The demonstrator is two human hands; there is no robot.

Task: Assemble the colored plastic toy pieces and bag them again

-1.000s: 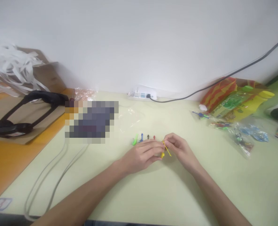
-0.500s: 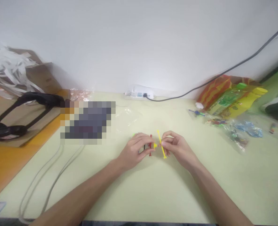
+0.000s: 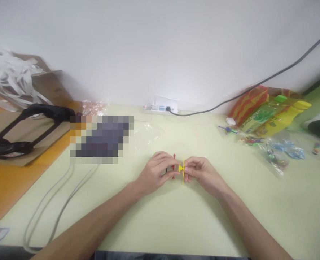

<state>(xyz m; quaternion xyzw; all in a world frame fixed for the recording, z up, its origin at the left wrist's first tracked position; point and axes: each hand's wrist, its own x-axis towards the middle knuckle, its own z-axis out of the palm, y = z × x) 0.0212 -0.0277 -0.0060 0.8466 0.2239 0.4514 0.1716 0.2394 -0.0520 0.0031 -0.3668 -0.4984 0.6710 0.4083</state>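
My left hand (image 3: 157, 172) is closed around a small plastic toy, partly covered by the palm and fingers. A red crosspiece (image 3: 173, 172) and a yellow knob (image 3: 180, 168) stick out of its right side. In my right hand (image 3: 203, 174), a thin yellow plastic bar (image 3: 183, 177) is pinched between thumb and fingertips. The bar stands nearly upright, seen edge-on, its middle against the yellow knob. Whether the two are joined I cannot tell. Both hands are just above the pale table (image 3: 160, 220).
A blurred-out dark device (image 3: 102, 137) and cables (image 3: 65, 206) lie to the left, beside a black frame (image 3: 30, 130). At the back is a power strip (image 3: 162, 107). Bagged small parts (image 3: 275, 157), a green bottle (image 3: 265, 113) and a yellow bag (image 3: 286, 117) sit on the right.
My right hand has moved slightly left, bringing the yellow bar up to the knob. The bar has turned from tilted to nearly upright. My left hand has stayed almost still.
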